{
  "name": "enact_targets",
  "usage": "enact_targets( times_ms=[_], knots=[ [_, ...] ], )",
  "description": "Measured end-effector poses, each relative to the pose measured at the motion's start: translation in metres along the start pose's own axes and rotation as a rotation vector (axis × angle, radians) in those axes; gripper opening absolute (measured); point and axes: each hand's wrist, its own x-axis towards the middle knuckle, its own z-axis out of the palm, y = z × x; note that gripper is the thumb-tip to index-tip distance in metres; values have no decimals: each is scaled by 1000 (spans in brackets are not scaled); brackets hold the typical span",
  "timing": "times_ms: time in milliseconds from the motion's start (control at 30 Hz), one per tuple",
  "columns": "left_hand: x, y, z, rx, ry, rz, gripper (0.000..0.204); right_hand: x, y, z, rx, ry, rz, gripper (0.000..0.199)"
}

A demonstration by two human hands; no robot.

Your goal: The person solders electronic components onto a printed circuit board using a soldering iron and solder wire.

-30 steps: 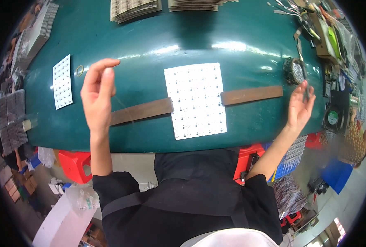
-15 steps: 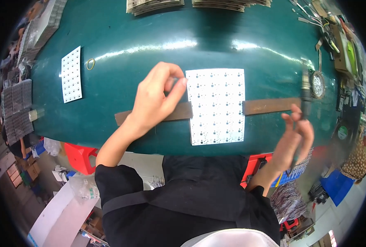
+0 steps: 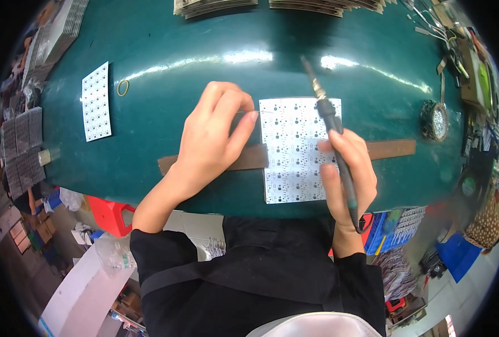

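A white circuit board sheet (image 3: 286, 168) with rows of dark dots lies on the green table, over a brown strip (image 3: 244, 158) that shows on both sides of it. My right hand (image 3: 353, 174) is closed around the dark handle of a soldering iron (image 3: 329, 115). The iron slants up and left over the board's right part, its tip raised past the far edge. At the board's left edge, my left hand (image 3: 210, 132) pinches a thin solder wire (image 3: 265, 112), whose end reaches over the board's upper left corner.
Another white board sheet (image 3: 96, 102) lies at the left near a rubber band (image 3: 123, 87). Stacked boards (image 3: 216, 7) stand along the far edge. To the right are a roll of tape (image 3: 435, 120) and loose cables (image 3: 437, 28). A red stool (image 3: 106, 216) stands below the table.
My right hand has swung left from the table's right side, bringing the soldering iron over the board. My left hand stays near the board's left edge, still pinched.
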Motion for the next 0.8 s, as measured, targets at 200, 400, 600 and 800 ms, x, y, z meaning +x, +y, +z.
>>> enact_targets(
  times_ms=[200, 400, 600, 800],
  knots=[
    [-1, -11, 16, 107, -60, 63, 16, -18, 4, 13, 316, 16, 101, 24],
    [-2, -14, 21, 146, -22, 85, 17, -17, 7, 14, 274, -42, 86, 20],
    [-1, -19, 27, 158, 69, 134, 16, -14, 6, 21, 260, 46, 132, 21],
    [-1, -18, 30, 189, 80, 143, 16, -13, 6, 20, 270, 42, 127, 21]
  ],
)
